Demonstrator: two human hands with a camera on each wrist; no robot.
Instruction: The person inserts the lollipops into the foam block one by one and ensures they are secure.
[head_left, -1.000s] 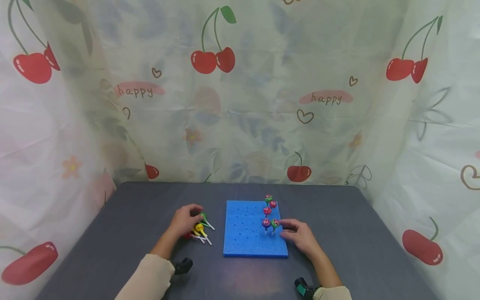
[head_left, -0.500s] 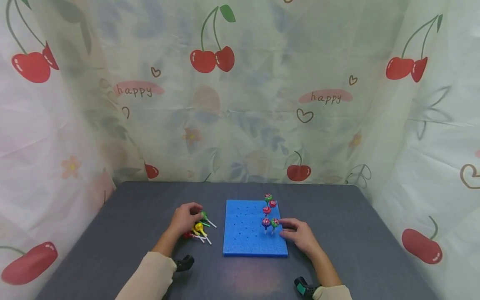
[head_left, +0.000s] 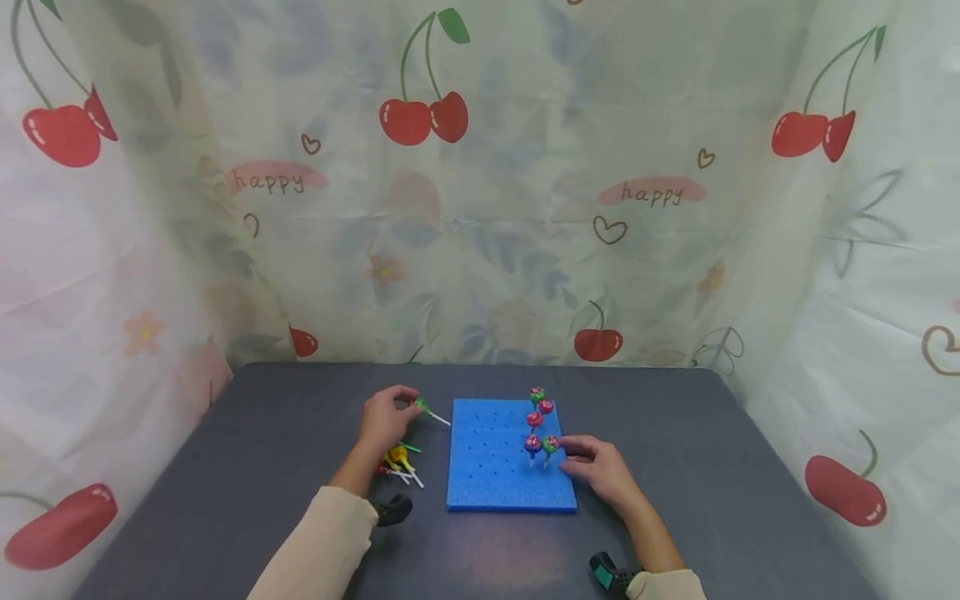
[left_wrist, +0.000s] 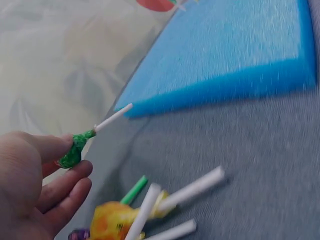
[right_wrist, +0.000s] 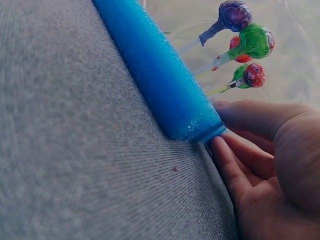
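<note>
- Up and right from the loose pile [head_left: 398,456] at center-left have moved the left hand [head_left: 388,419] and the green lollipop [head_left: 422,405]; the right hand [head_left: 596,468] and blue foam board [head_left: 487,493] look unchanged.
- Thumb and finger of the left hand pinch the wrapped candy head [left_wrist: 75,151], with the other fingers loosely bent below; holding it there probably serves to leave the stick [left_wrist: 114,117] free.
- Now the green lollipop is off the pile, just left of the board's upper-left corner; whether its tip touches the board I cannot tell.
- Its long axis slants, the stick pointing lower right in the head view and upper right in the left wrist view, boardward in both.
- Right fingertips rest at the board's right edge, thumb and forefinger slightly parted, likely to steady it; how firmly they press cannot be told.
- Five upright lollipops [head_left: 532,445] stand heads up in the board's right part, apparently kept so by holes round their sticks.
</note>
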